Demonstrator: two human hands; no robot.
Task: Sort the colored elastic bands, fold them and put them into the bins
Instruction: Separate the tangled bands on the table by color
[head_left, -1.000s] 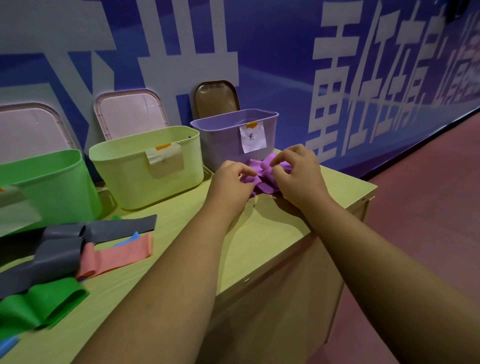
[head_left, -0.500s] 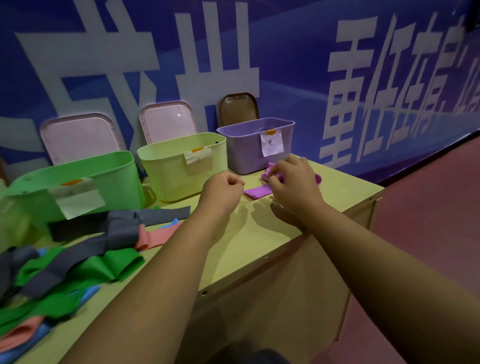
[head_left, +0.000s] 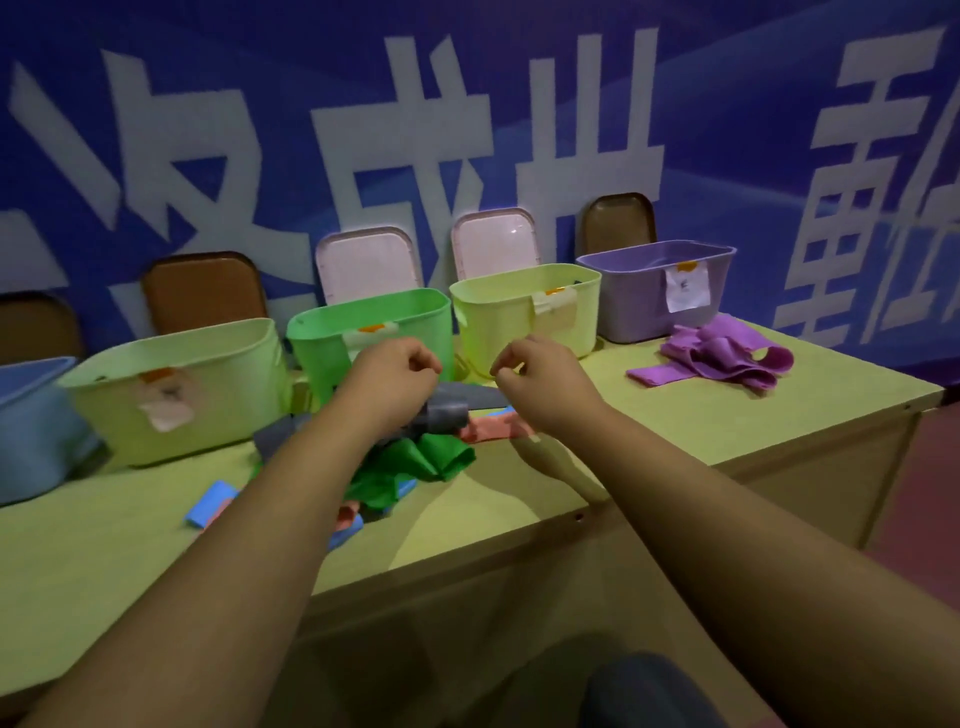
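A loose heap of purple bands (head_left: 717, 358) lies on the table in front of the purple bin (head_left: 631, 304), and neither hand touches it. To its left sits a mixed pile: a grey band (head_left: 449, 413), a green band (head_left: 428, 457), a pink band (head_left: 493, 428) and a blue band (head_left: 210, 501). My left hand (head_left: 395, 379) and my right hand (head_left: 540, 379) hover side by side just above this pile. The fingers of both are curled, with nothing seen in them. My left forearm hides part of the pile.
A row of bins stands along the back of the table (head_left: 727, 431): blue bin (head_left: 31, 415), pale yellow bin (head_left: 208, 410), green bin (head_left: 322, 338), yellow-green bin (head_left: 498, 332). Lids (head_left: 363, 265) lean on the blue wall behind. The table's right end drops off by the purple bands.
Both hands have let go of the purple bands and moved left to the mixed pile. The view has swung left, bringing more bins into sight.
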